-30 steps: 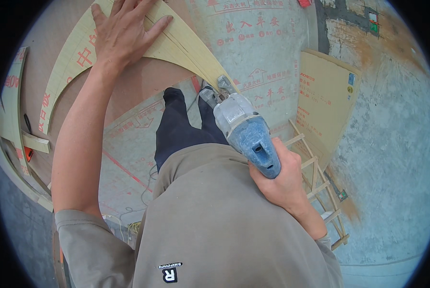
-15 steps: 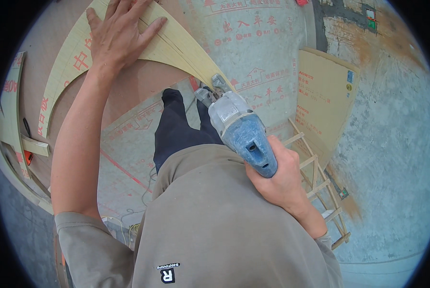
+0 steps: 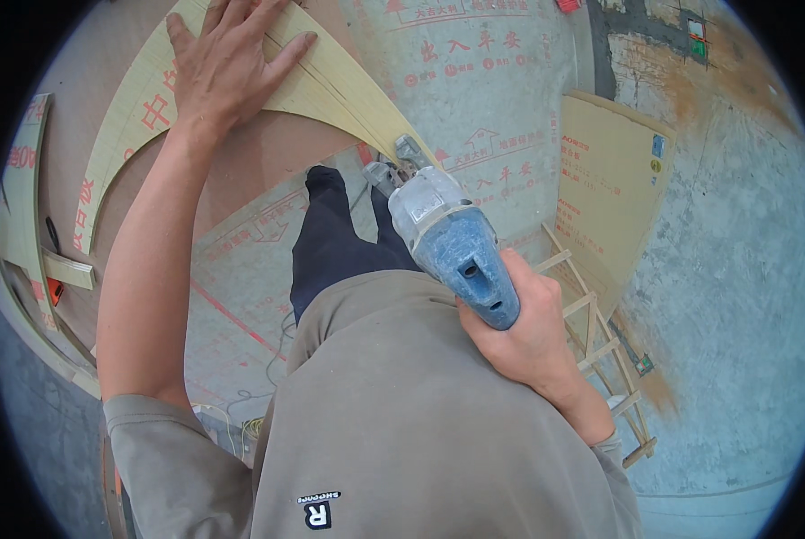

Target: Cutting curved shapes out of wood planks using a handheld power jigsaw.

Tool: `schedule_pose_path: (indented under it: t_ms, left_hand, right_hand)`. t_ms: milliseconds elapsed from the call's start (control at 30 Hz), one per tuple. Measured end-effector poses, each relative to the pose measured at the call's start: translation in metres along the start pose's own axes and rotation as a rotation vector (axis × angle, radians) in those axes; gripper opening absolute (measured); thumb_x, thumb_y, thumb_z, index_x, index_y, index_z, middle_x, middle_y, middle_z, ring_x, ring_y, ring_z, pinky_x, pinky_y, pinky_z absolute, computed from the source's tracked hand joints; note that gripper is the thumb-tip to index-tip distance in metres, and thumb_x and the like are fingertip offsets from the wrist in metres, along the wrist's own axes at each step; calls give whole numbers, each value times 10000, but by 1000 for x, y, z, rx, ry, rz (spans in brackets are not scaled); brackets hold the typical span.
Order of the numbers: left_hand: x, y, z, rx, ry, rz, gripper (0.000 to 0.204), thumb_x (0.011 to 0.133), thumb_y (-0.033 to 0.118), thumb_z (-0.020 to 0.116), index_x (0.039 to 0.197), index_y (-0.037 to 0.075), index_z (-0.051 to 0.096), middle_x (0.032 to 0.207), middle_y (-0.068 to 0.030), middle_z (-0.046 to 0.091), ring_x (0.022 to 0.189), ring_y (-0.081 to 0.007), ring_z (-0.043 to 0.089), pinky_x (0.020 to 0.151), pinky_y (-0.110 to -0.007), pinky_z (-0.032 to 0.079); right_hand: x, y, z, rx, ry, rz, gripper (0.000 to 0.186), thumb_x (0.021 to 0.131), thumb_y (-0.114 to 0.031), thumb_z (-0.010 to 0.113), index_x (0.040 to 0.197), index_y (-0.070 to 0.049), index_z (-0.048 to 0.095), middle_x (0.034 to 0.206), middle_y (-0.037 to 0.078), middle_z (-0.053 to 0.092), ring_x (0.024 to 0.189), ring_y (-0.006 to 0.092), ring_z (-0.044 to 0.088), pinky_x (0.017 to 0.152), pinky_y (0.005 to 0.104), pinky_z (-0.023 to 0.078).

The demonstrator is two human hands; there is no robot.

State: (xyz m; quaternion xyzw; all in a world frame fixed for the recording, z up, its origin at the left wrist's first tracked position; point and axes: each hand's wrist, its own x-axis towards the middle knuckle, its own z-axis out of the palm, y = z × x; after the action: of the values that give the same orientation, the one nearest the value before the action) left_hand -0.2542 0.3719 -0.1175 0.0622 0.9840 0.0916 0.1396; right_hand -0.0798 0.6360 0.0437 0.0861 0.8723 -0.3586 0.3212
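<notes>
My left hand (image 3: 227, 67) lies flat with its fingers spread on a curved, arch-shaped plywood piece (image 3: 330, 85), pale yellow with red print. The plywood rests on a brown worktop (image 3: 70, 175). My right hand (image 3: 532, 328) is wrapped round the rear of a blue and grey jigsaw (image 3: 461, 247). The jigsaw's metal front end sits at the narrow right tip of the plywood. Its blade cannot be made out from here.
Curved wooden strips (image 3: 34, 202) lie at the left, near a small orange object (image 3: 55, 292). At the right are a large tan board (image 3: 613, 162) and a ladder-like wooden frame (image 3: 591, 310). Printed protective sheeting (image 3: 474, 90) covers the floor ahead. A thin cable (image 3: 284, 346) trails below the worktop.
The jigsaw's front end has shifted very slightly up and left in the picture. My left hand keeps its place on the plywood.
</notes>
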Motion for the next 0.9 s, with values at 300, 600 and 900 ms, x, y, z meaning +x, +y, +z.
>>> schedule_pose_path:
  t_ms: [300,600,900]
  left_hand:
    - [0,1,-3,40,-37,-4,653,915,517,657,1491,245,512,1688,-96,314,1589,-335,221,1248,-710,45]
    - [-5,-45,46,75,133,313,874,859,668,658,1607,319,371,1739,-36,219,1615,-277,146,1245,-707,44]
    - [-19,32,-6,186,-233,574,981,651,268,901,1521,196,453,1568,-44,467,1511,-264,379,1268,-655,196]
  right_hand:
    - [-20,8,-18,-11,-102,20,271,784,-61,768,1028,-8,661,869,177,701,783,379,699,730,392,537]
    - [-90,59,-25,5,-96,55,252,776,-90,764,987,-8,653,817,193,672,766,404,674,705,413,529]
    - [-120,138,-32,92,160,213,257,832,-141,721,1028,8,646,821,210,674,722,356,675,713,412,524]
